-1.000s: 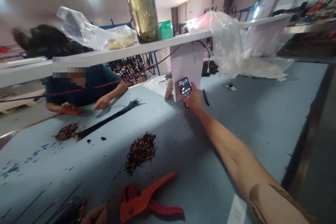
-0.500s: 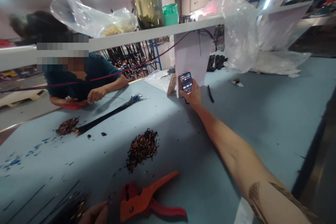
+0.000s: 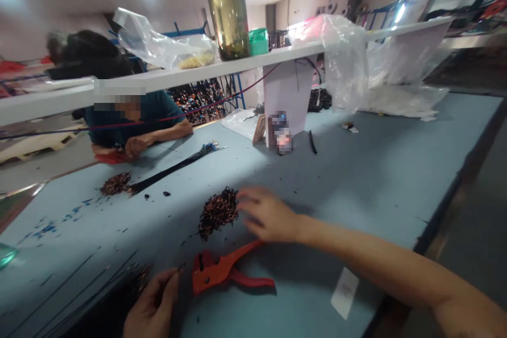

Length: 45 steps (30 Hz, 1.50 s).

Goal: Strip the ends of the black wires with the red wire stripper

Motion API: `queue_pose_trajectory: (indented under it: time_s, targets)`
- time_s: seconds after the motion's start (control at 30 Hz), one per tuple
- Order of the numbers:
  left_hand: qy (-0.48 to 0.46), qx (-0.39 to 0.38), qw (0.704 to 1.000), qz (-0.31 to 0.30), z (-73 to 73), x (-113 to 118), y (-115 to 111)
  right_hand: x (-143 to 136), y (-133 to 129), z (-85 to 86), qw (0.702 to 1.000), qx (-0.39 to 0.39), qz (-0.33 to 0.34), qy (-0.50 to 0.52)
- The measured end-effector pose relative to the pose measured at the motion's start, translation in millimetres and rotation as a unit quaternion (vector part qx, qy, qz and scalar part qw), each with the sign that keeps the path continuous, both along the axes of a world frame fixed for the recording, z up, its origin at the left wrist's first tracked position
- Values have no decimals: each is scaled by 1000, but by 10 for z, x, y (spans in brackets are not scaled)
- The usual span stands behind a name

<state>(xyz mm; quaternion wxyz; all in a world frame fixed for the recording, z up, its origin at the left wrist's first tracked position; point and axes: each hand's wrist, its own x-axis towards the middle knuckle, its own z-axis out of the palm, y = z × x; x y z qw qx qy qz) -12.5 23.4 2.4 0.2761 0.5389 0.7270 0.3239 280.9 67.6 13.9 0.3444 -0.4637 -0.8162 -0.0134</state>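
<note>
My right hand [image 3: 269,214] is over the table beside a pile of small dark and copper-coloured pieces [image 3: 218,212], its fingers apart and holding nothing. Just below its fingertips lies a red-orange hand tool [image 3: 222,272], its jaws toward the left. My left hand [image 3: 154,301] is left of the tool, thumb and forefinger pinched together; a tiny dark thing shows at the fingertips, too small to name. Beside that hand spreads a bundle of black wires [image 3: 106,301]. A phone [image 3: 279,129], partly blurred out, leans against the white shelf support [image 3: 291,95].
Across the table a person's hands [image 3: 138,145] are near a second pile [image 3: 115,183] and a black wire bundle [image 3: 170,170]. A white shelf [image 3: 178,74] crosses above, bearing a tall amber container [image 3: 225,10] and plastic bags. A white label [image 3: 344,293] lies at the near right.
My right hand has left the phone and moved down toward the tool, opening. My left hand shows more fully near the tool's jaws. The view has shifted slightly.
</note>
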Motion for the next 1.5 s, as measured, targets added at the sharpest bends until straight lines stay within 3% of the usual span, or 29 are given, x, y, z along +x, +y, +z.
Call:
queue_pose_trajectory:
  time_s: [0.07, 0.17, 0.37, 0.57, 1.13, 1.37, 1.5]
  targets:
    - [-11, 13, 1000, -7, 23, 50, -23, -303, -354, -33, 991, -32, 113, -69]
    - [-22, 33, 999, -21, 33, 78, -41, -566, -633, -89, 973, -76, 166, -143]
    - [-37, 59, 996, -52, 41, 68, -66, -619, -679, -114, 974, -76, 142, -161]
    - [-46, 67, 994, -66, 20, 32, -76, -464, -648, -199, 986, -115, 47, -110]
    - [-40, 75, 995, -61, 16, 24, -89, -403, -581, -272, 985, -92, 74, -130]
    - [-37, 88, 993, -64, -50, -11, -75, -366, -575, -289, 988, -86, 87, -92]
    - [-48, 101, 992, -64, -66, -5, -88, -308, -559, -295, 994, -90, 56, -42]
